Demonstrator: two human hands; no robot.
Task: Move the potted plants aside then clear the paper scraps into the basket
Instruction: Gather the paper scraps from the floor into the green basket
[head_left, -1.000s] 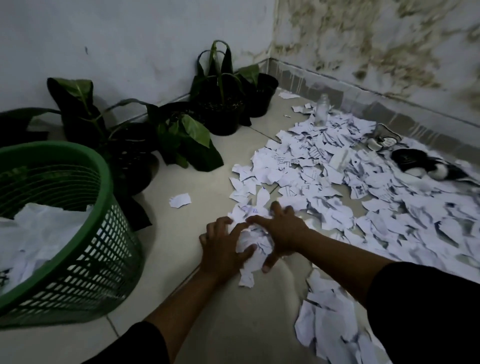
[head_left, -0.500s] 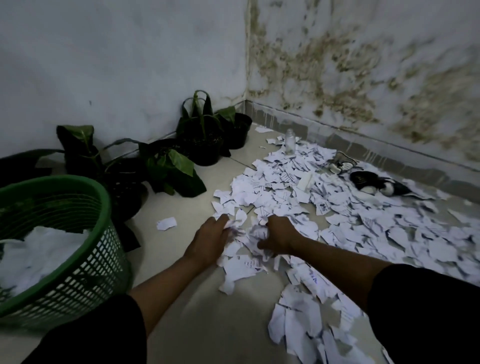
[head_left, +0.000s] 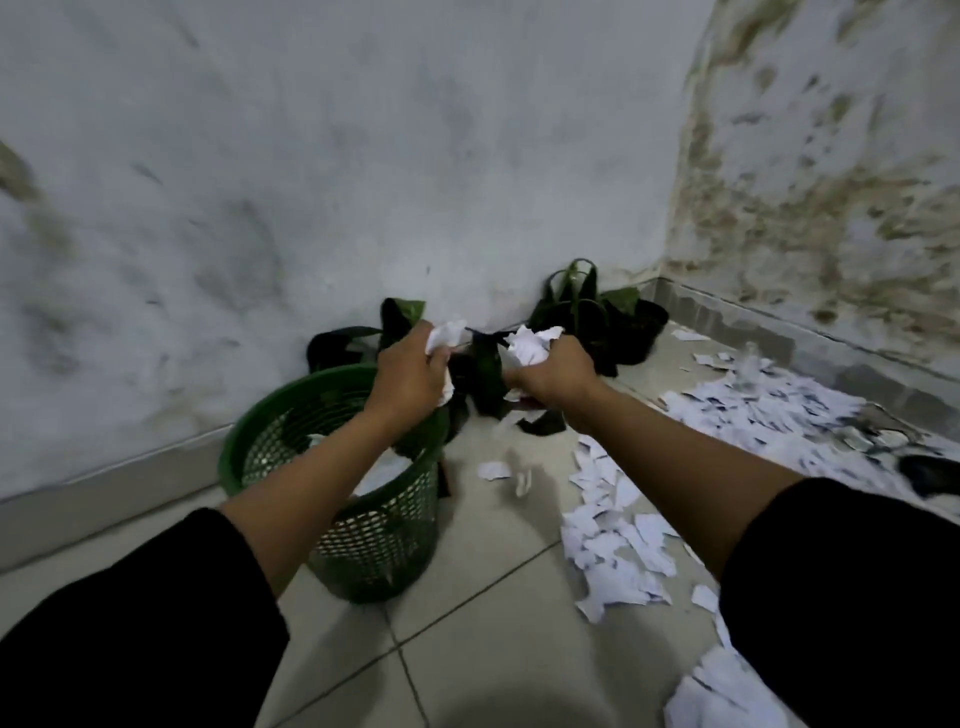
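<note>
Landmark: round green plastic mesh basket, standing on the pale tiled floor near the grey wall; white paper lies inside it. Left hand, raised over the basket's far rim, grips a crumpled white paper wad. Right hand, just right of the basket and apart from the left, grips a second white paper bundle. Dark-leaved potted plants in black pots stand behind the basket along the wall. Loose white paper scraps cover the floor right of the basket; a few small pieces lie just beside it.
</note>
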